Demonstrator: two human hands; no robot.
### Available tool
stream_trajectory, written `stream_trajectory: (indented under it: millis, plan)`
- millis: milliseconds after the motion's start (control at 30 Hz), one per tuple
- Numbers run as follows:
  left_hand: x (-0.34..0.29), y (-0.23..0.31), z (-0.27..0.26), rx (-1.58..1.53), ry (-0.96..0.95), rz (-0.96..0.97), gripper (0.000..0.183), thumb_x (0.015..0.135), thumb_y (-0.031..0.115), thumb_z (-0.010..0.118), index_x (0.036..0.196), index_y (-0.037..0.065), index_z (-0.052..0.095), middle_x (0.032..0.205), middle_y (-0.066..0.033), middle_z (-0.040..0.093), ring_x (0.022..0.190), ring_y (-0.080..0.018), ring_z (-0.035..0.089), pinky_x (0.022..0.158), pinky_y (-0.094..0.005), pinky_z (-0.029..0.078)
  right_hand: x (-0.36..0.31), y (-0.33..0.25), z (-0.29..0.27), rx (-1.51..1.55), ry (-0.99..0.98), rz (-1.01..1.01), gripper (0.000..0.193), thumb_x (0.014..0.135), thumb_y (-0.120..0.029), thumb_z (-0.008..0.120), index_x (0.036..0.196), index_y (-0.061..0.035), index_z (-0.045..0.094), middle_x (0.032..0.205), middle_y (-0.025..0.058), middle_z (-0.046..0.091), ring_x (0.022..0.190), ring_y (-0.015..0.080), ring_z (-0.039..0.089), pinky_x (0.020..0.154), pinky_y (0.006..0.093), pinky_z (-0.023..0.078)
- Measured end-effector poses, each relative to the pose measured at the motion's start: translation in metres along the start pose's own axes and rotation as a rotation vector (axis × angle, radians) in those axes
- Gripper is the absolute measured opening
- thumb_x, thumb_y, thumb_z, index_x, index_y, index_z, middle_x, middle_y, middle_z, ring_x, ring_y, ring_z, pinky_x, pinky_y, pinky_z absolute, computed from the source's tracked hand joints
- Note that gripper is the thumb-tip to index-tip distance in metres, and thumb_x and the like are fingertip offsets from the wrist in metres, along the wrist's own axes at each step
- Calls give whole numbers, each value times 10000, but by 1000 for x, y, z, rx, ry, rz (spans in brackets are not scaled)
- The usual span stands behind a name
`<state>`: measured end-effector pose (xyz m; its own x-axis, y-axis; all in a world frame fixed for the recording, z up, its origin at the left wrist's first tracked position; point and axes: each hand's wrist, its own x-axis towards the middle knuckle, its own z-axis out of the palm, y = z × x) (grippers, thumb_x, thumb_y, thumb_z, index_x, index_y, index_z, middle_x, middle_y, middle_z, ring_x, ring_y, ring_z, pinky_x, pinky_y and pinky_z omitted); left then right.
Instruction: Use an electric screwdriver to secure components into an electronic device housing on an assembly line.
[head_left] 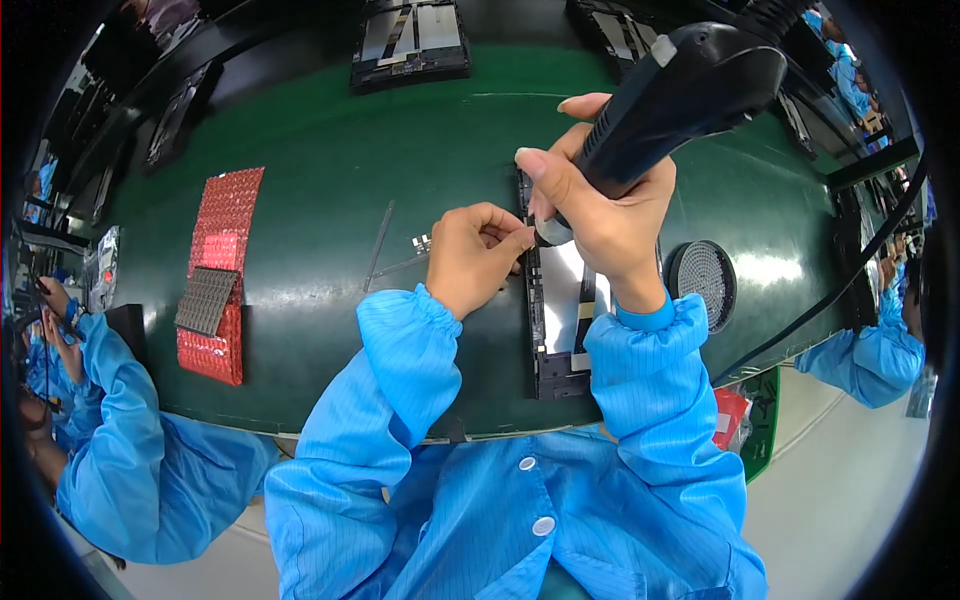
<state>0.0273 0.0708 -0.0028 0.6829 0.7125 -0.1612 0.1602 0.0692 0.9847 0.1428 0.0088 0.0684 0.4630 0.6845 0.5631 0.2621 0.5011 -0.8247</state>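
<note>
My right hand (605,215) is wrapped round a thick black electric screwdriver (680,95), tilted with its tip down at the left edge of an opened tablet-like device (560,290). That device has a black frame and silver panels; the hand and tool cover its upper part. Beside the tip, my left hand (475,255) has thumb and fingers pinched at the device's edge. What they hold, if anything, is too small to make out. Left of this hand lie thin grey strips (380,245) and a small white piece (421,243).
Red bubble wrap (228,205) with a grey gridded sheet (207,300) lies on the green table at left. A round black perforated tray (703,285) sits right of the device. Another opened device (412,45) is at the back. A black cable (840,290) crosses the right side. Co-workers sit at both sides.
</note>
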Motion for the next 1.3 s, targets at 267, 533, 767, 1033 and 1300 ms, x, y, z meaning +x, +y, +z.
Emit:
stream_trajectory:
  millis: [267, 533, 767, 1033, 1300]
  plan:
    - [4, 6, -5, -6, -44, -110, 103, 793, 57, 674, 789, -40, 640, 696, -88, 648, 569, -132, 637, 428, -253, 500, -2, 9, 7, 49, 65, 73, 345, 713, -1, 761, 1009, 10, 582, 631, -16, 596, 569, 36, 539, 542, 187, 432]
    - [4, 7, -4, 13, -33, -119, 93, 793, 48, 658, 790, -43, 639, 693, -93, 646, 567, -138, 637, 435, -262, 499, -3, 12, 7, 32, 66, 97, 344, 701, -4, 766, 994, 11, 586, 633, -11, 599, 574, 40, 546, 546, 191, 436]
    - [6, 4, -9, 10, -60, -118, 123, 804, 77, 663, 807, -44, 639, 699, -94, 646, 568, -138, 635, 433, -259, 494, -7, 15, 7, -58, -64, -30, 369, 750, 68, 703, 1059, 38, 503, 627, 46, 584, 496, 93, 541, 466, 233, 438]
    - [-23, 34, -94, 228, 192, 75, 152, 850, 110, 661, 952, -2, 660, 749, -22, 643, 609, -66, 587, 520, -184, 448, -11, 8, 8, -45, -80, 24, 362, 746, 71, 700, 1047, 29, 504, 607, 41, 575, 495, 91, 545, 455, 216, 442]
    - [-35, 9, -84, 689, 227, 275, 206, 727, 104, 733, 911, 22, 690, 795, -129, 638, 647, -233, 594, 609, -317, 472, -2, -26, -34, -22, 48, -78, 482, 739, 79, 663, 1166, 55, 441, 654, 61, 582, 519, 135, 577, 505, 251, 484]
